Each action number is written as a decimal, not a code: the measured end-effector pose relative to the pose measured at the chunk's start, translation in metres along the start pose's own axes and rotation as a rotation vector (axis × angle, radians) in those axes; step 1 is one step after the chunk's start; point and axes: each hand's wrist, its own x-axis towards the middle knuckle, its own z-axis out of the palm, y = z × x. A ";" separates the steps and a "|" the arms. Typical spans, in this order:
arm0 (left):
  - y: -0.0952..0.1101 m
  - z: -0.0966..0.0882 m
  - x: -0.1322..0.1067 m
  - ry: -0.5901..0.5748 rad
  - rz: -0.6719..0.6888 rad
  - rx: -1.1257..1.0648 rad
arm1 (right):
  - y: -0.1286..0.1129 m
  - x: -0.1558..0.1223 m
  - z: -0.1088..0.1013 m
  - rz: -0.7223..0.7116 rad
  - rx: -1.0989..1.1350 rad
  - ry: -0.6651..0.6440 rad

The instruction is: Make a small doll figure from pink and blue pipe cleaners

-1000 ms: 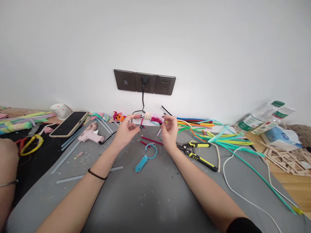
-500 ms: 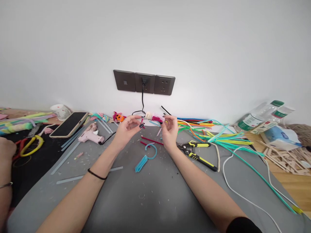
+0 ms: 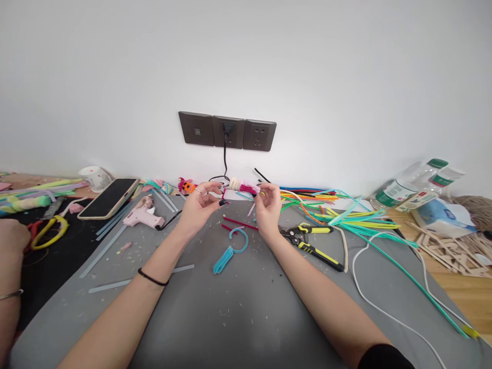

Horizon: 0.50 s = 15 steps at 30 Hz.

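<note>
My right hand [image 3: 268, 206] pinches a small craft piece of fuzzy pipe cleaners [image 3: 249, 188], cream coils at its left end and magenta and pale pink strands at its right. My left hand [image 3: 203, 204] is just left of it, thumb and fingers closing on a thin magenta pipe cleaner end [image 3: 224, 193]; the exact grip is partly hidden. On the grey mat [image 3: 230, 328] below lies a blue pipe cleaner piece [image 3: 223, 260] with a curled hook. Dark red pipe cleaners [image 3: 238, 222] lie between my wrists. Yellow-and-black wire strippers [image 3: 313, 241] rest beside my right forearm.
A pink glue gun [image 3: 143, 214], a phone [image 3: 109, 199] and clear glue sticks [image 3: 103, 248] lie left. Coloured pipe cleaners [image 3: 357, 220], a white cable [image 3: 359, 282] and bottles [image 3: 397, 192] are right. Another person's hand [image 3: 13, 241] is at far left by yellow-handled scissors [image 3: 49, 233].
My left thumb and fingers have drawn slightly left, away from the cream coils. The right hand keeps hold of the craft piece, nearly still. The other person's hand has shifted slightly right.
</note>
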 end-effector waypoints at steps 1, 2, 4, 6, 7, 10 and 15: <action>-0.001 0.000 0.000 0.001 -0.001 -0.002 | 0.000 0.000 0.000 0.000 0.000 -0.001; -0.002 -0.001 0.000 -0.001 -0.003 -0.003 | 0.000 0.000 0.000 0.000 0.002 -0.001; -0.003 -0.001 0.000 -0.016 -0.006 0.000 | 0.001 0.000 0.000 -0.002 0.011 -0.002; -0.004 -0.002 0.000 -0.042 -0.005 0.009 | 0.001 0.000 0.000 -0.006 0.024 -0.003; -0.004 -0.002 -0.001 -0.054 -0.004 0.014 | 0.001 0.000 0.000 -0.008 0.026 -0.003; -0.002 -0.001 -0.002 -0.070 -0.009 0.040 | 0.001 0.000 0.000 -0.009 0.028 0.003; -0.001 -0.002 -0.002 -0.081 0.001 0.103 | 0.000 0.000 0.000 -0.002 0.032 0.004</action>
